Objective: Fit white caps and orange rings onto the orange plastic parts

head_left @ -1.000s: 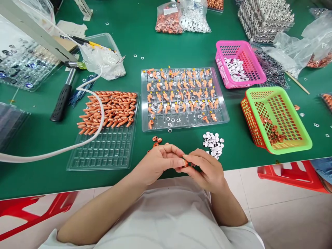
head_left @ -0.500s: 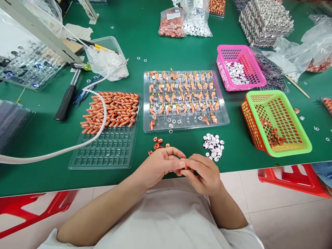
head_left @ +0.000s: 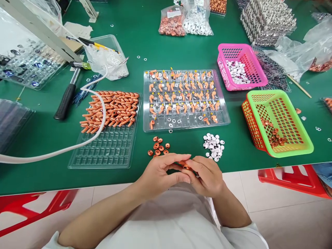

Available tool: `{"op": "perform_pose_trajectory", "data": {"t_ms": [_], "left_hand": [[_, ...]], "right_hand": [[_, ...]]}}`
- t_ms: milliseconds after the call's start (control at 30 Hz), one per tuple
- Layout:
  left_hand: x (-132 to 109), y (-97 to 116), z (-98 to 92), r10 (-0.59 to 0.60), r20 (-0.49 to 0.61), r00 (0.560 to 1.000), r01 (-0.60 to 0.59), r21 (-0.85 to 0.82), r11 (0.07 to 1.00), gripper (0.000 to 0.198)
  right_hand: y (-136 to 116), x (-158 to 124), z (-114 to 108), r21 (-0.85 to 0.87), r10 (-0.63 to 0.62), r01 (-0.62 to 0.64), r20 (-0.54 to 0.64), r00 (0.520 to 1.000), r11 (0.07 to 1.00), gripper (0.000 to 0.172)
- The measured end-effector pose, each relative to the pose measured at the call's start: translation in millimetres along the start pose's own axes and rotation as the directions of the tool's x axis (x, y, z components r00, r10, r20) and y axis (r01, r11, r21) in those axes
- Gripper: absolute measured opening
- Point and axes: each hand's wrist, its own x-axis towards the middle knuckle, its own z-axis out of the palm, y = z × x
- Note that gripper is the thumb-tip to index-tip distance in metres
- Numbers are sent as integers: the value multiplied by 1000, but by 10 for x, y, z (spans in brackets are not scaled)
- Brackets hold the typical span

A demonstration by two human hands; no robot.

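Sheets of clear plastic (head_left: 10,119) at the far left run off the frame, so you cannot tell how far they extend. The hammer (head_left: 63,103) lies next to them, its head partly hidden under a metal bar. A white cable (head_left: 52,152) crosses the clear tray (head_left: 109,152) and covers some of the orange tubes (head_left: 114,109) stacked in its far half. Loose orange rings (head_left: 158,148) sit on the green mat just beyond your hands.

Your left hand (head_left: 160,174) and right hand (head_left: 207,177) meet at the table's near edge, fingers curled inward. Both thumbs and forefingers pinch a small orange piece (head_left: 186,167) between them. Your fingertips hide most of it, so its shape is hard to make out.

White discs (head_left: 214,145) lie in a pile just past your right hand. Further right, the green basket (head_left: 264,92) holds a few orange parts too small to identify.
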Motion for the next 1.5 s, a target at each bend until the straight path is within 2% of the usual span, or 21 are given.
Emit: {"op": "perform_pose_trajectory", "data": {"t_ms": [300, 400, 800, 1133, 1300, 1400, 1500], "left_hand": [[4, -61, -11, 178, 14, 984, -179, 34, 983, 44], [-5, -86, -2, 220, 18, 975, -220, 18, 975, 48], [-64, -87, 53, 277, -19, 961, -276, 43, 960, 46], [-78, -68, 55, 393, 2, 919, -388, 171, 906, 39], [-64, -74, 43, 389, -18, 921, -375, 233, 897, 32], [-47, -66, 38, 382, 1, 924, -372, 226, 900, 35], [-21, -35, 32, 422, 48, 905, -422, 215, 881, 41]], "right_hand": [[-12, -15, 37, 52, -32, 33, -24, 999, 998, 20], [-20, -15, 60, 73, -31, 36, -69, 997, 997, 15], [-81, -12, 78, 124, -2, 10, -66, 998, 992, 8], [-66, -57, 169, 169, -13, 37, -144, 989, 985, 12], [-41, -46, 211, 162, 15, 9, -145, 989, 987, 12], [-41, -39, 207, 174, 23, 2, -144, 989, 985, 12], [-52, -19, 169, 176, 19, 10, -160, 987, 984, 15]]}}
